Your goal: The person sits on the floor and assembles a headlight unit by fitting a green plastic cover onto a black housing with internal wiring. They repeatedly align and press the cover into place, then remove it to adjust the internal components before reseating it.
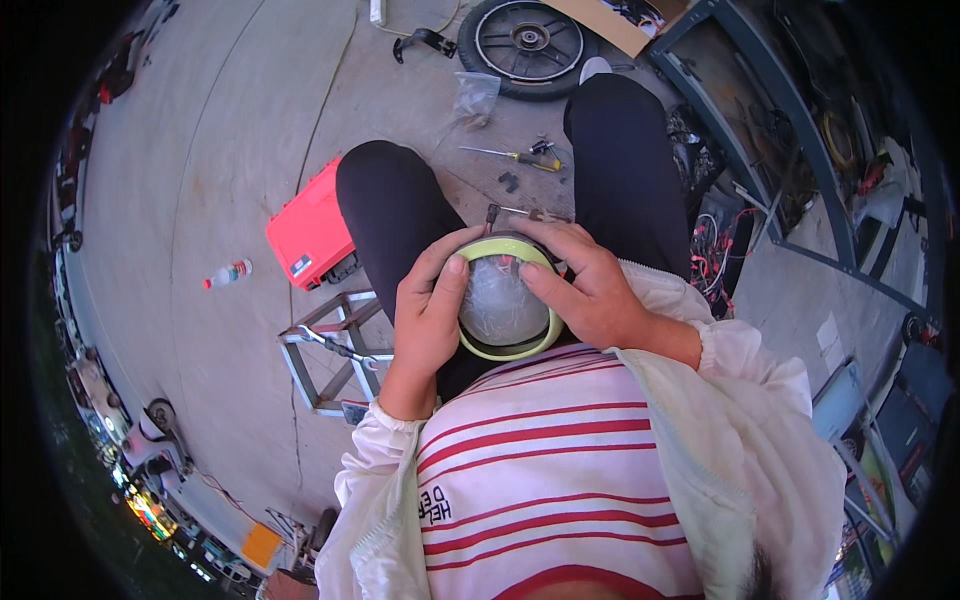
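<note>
Between my two hands is a round headlight (508,305) with a yellow-green rim and a scratched, cloudy lens, held above my lap. My left hand (432,300) grips its left side, thumb on the rim and fingers curled round the far edge. On the other side my right hand (592,290) holds it, the thumb lying over the lens edge. A small dark connector (492,214) shows just beyond the headlight. The back of the headlight is hidden from view.
A yellow-handled screwdriver (535,160) and small dark parts lie ahead on the concrete. Farther off are a wheel (528,42) and a plastic bag (475,98). Leftward sit a red case (310,228), a bottle (228,274) and a metal frame (335,350) bearing wrenches. A steel rack (790,130) stands right.
</note>
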A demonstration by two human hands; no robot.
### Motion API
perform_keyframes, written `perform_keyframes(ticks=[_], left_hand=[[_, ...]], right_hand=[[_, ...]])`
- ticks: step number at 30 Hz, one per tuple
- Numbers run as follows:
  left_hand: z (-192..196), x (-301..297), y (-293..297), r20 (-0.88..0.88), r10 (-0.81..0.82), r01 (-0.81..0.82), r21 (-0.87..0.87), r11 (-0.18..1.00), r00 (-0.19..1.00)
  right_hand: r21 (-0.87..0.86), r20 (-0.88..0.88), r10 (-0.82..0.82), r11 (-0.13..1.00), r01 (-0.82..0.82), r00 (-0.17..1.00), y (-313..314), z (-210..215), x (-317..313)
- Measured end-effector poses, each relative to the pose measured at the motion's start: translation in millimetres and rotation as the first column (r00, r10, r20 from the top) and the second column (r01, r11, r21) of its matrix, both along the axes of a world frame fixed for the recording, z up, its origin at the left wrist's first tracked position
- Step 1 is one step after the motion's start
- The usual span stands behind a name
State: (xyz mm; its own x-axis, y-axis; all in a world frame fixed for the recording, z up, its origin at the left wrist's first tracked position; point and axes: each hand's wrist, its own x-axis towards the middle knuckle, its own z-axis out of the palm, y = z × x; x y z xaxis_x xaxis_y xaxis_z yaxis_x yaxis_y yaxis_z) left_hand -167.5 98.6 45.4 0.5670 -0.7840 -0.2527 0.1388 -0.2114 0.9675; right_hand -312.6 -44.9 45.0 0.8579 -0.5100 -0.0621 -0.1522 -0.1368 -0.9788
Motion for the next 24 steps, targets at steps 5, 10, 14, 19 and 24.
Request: perform_keyframes(ticks=[5, 10, 14, 19, 24], left_hand=[[-1, 7, -5, 0.007, -0.113, 0.112, 0.026, 0.993, 0.994], [0, 28, -6, 0.153, -0.289, 0.267, 0.148, 0.952, 0.945], [5, 39, -14, 0.01, -0.161, 0.162, -0.049, 0.986, 0.987], [-10, 42, -17, -0.558, 0.248, -0.397, -0.162, 0.903, 0.792], [-17, 50, -38, -0.659, 0.23, -0.456, -0.193, 0.869, 0.717]], right_hand=[[-0.051, 0.012, 0.017, 0.999, -0.016, 1.0, -7, -9, 5], [-0.161, 0.059, 0.217, 0.965, -0.205, 0.974, -17, 5, 30], [0.211, 0.109, 0.057, 0.974, -0.079, 0.992, -28, 11, 40], [0.295, 0.24, -0.388, 0.902, 0.314, 0.89, -53, 3, 37], [0.34, 0.218, -0.262, 0.923, 0.179, 0.94, -23, -15, 29]])
